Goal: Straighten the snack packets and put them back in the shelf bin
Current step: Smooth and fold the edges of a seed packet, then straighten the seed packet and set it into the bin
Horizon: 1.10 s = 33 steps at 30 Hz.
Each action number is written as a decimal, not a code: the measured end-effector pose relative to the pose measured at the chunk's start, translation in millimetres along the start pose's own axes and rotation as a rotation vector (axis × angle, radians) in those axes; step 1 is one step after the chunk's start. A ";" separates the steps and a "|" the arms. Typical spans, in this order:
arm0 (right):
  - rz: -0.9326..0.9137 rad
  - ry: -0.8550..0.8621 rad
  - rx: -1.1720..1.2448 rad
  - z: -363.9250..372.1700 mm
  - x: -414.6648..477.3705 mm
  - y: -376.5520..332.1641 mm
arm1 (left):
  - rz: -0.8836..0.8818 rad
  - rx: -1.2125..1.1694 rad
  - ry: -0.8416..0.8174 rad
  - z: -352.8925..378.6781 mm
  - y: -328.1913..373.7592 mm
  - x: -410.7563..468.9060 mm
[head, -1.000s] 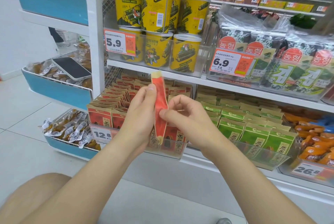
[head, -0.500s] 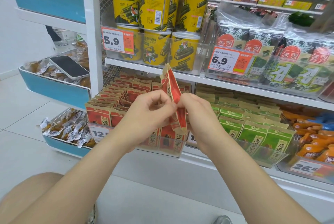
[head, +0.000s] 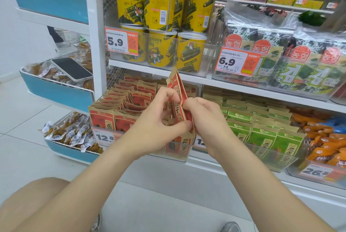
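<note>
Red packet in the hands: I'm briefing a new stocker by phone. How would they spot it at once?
Find the yellow tubs; directly below sits a clear bin of red packets. In front of it, the left hand and right hand pinch one red packet, tilted and raised above the rows, while its neighbours stand slotted in the bin.

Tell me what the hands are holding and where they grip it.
Both hold the red snack packet. The left hand pinches its lower half from the left, and the right hand pinches its right edge near the middle.
</note>
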State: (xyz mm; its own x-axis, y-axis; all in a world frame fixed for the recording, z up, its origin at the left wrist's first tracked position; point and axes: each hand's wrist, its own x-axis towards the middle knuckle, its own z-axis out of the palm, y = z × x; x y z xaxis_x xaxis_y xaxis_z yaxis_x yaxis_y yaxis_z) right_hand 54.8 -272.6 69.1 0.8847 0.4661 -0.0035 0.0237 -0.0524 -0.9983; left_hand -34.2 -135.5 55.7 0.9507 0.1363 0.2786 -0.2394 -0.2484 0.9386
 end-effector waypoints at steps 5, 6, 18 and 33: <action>-0.099 -0.059 -0.096 -7.2 3.3 -1.4 | -0.080 -0.288 0.123 -2.8 6.6 3.3; -0.121 -0.058 -0.110 -8.0 3.2 -1.3 | -0.077 -0.289 0.126 -3.4 6.8 3.1; -0.236 -0.124 -0.105 -16.4 4.0 2.6 | -0.012 -0.293 0.152 -9.4 9.1 2.4; -0.390 0.069 -0.533 -7.4 -2.6 10.4 | -0.160 -0.253 0.138 -13.0 12.3 -0.6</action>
State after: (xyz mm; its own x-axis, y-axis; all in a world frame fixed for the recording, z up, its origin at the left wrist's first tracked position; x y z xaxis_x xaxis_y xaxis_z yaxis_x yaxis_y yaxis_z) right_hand 56.2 -281.0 59.1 0.7923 0.4826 0.3734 0.5593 -0.3296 -0.7606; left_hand -40.2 -126.1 69.8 0.9487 0.2873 0.1318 -0.1466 0.0303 0.9887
